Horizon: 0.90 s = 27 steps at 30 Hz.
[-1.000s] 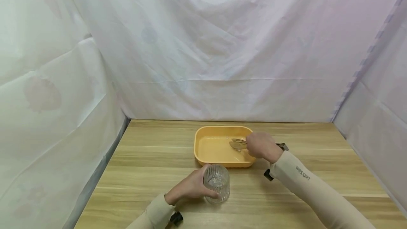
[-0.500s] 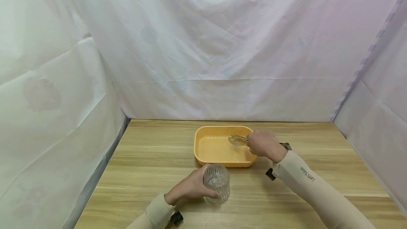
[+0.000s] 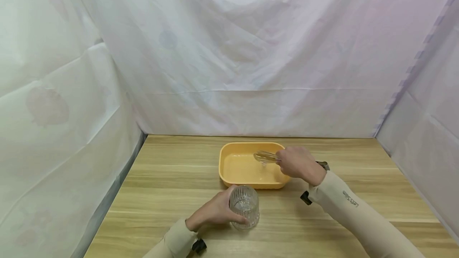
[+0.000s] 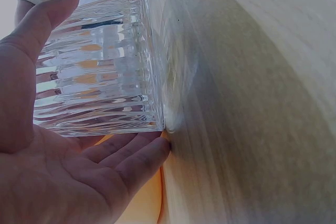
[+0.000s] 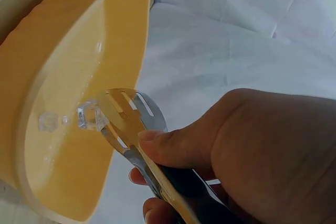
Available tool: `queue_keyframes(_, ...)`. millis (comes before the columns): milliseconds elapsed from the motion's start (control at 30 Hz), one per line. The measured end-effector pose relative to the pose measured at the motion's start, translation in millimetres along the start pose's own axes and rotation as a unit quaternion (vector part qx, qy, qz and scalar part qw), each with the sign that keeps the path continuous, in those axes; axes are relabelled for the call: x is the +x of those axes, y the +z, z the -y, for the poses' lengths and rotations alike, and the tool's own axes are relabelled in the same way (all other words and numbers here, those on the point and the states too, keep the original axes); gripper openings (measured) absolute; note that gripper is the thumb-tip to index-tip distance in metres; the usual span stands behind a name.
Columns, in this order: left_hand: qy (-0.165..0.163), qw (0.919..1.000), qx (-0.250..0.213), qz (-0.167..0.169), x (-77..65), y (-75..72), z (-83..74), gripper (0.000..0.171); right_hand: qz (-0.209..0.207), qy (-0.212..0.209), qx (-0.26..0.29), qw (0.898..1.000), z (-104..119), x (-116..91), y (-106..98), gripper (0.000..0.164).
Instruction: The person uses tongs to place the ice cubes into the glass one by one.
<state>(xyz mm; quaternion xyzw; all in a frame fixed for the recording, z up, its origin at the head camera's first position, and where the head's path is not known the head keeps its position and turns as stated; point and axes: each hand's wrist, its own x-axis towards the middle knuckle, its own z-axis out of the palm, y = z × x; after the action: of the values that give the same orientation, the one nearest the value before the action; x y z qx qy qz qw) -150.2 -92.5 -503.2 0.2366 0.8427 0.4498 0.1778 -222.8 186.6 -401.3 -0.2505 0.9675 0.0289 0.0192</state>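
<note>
My left hand (image 3: 216,209) holds a clear ribbed glass (image 3: 247,215) on the table, thumb on the near side and fingers at the far side. In the left wrist view the glass (image 4: 100,72) stands with its base on the wood. My right hand (image 3: 297,164) grips metal tongs (image 3: 267,157) with slotted heads over the yellow tray (image 3: 233,172). At the tips of the tongs (image 5: 128,114), in the right wrist view, is a clear ice cube (image 5: 90,115). Beyond it a fainter clear shape (image 5: 48,121) shows on the tray floor; I cannot tell if it is a reflection.
The wooden table (image 3: 172,178) extends around the tray and glass. White cloth (image 3: 229,51) hangs behind the table and along both sides. Each wrist wears a dark strap mount, the left one (image 3: 199,246) just over the table.
The tongs have risen a little from the tray floor and shifted slightly left, the ice cube at their tips. My left hand and the glass have stayed in place.
</note>
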Motion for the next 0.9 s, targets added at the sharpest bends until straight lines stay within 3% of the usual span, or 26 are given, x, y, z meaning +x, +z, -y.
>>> queue_keyframes(433, 0.000, 1.0000, -0.006, 0.004, -0.1, 0.0, -0.5, 0.087, -0.064, -0.030, -0.011, 0.997, 15, -15, -15, 0.014)
queue_keyframes(900, -0.001, 1.0000, -0.008, 0.006, -0.4, -0.2, 0.6, 0.090, -0.171, -0.097, -0.024, 0.980, 30, -35, -34, 0.021)
